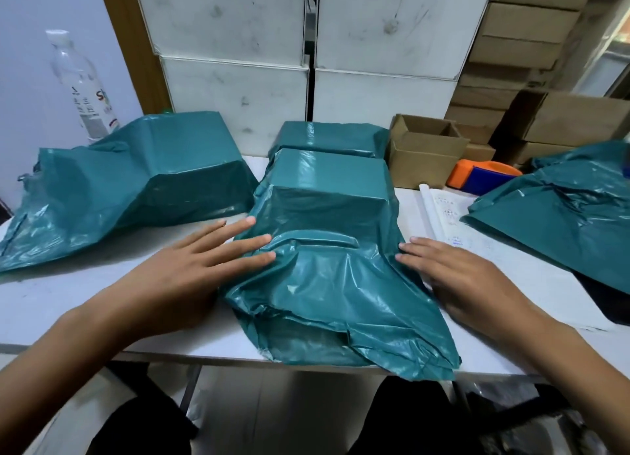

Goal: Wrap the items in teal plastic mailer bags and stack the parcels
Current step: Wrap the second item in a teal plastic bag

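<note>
A boxy item sits inside a teal mailer bag (327, 195) at the middle of the white table (68, 291). The bag's loose open end (341, 318) trails toward me and hangs over the front edge. My left hand (191, 270) lies flat, its fingertips pressing the left side of the loose plastic. My right hand (456, 277) lies flat at the right side, fingertips touching the plastic. A second bagged box (153, 175) with a long loose tail stands to the left. A third teal parcel (327, 137) lies behind the middle one.
Loose teal bags (562, 209) are piled at the right. An open cardboard box (426, 147), an orange and blue tape dispenser (484, 176) and printed papers (450, 216) lie right of centre. A plastic bottle (81, 83) stands at the back left. White boxes (238, 45) and brown cartons (531, 38) line the back.
</note>
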Available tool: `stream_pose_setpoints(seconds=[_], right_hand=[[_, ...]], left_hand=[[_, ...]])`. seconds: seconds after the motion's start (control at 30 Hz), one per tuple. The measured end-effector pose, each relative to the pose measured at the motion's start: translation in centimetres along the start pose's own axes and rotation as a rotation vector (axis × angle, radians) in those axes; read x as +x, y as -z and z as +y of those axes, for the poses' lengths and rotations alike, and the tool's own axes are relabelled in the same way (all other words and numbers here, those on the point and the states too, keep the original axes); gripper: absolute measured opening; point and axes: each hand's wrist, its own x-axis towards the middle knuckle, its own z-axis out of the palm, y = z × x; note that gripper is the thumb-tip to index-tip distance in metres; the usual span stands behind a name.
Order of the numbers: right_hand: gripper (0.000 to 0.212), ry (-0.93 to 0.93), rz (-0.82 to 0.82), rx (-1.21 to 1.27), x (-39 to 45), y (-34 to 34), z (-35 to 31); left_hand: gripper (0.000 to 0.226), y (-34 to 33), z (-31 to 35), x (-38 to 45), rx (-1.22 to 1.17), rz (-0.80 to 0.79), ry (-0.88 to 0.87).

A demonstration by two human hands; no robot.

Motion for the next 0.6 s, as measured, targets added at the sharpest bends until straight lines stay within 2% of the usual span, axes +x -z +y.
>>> stream_pose_setpoints(seconds=[0.13, 0.2, 0.3, 0.47, 0.6], right_hand=[[0.049, 0.112, 0.039, -0.136, 0.7, -0.4, 0.3], [0.046, 0.17, 0.044, -0.183, 1.6, -0.6, 0.1], [0.056, 0.262, -0.038, -0.215, 3.2, -1.3, 0.3], [0.06, 0.257, -0.142, -0.218, 4.9, -2.0, 1.4], [0.06, 0.235, -0.16, -0.273, 5.3, -1.4, 1.4]], left_hand=[[0.075, 0.8, -0.9, 1.2, 0.04, -0.08, -0.058], [0.075, 1.0, -1.0, 2.3, 0.073, -0.124, -0.095], [0.075, 0.6, -1.2, 3.9, 0.111, -0.149, -0.098], [0.072, -0.3, -2.2, 5.7, 0.029, -0.164, -0.045], [0.067, -1.3, -2.7, 5.9, -0.021, -0.091, -0.045]])
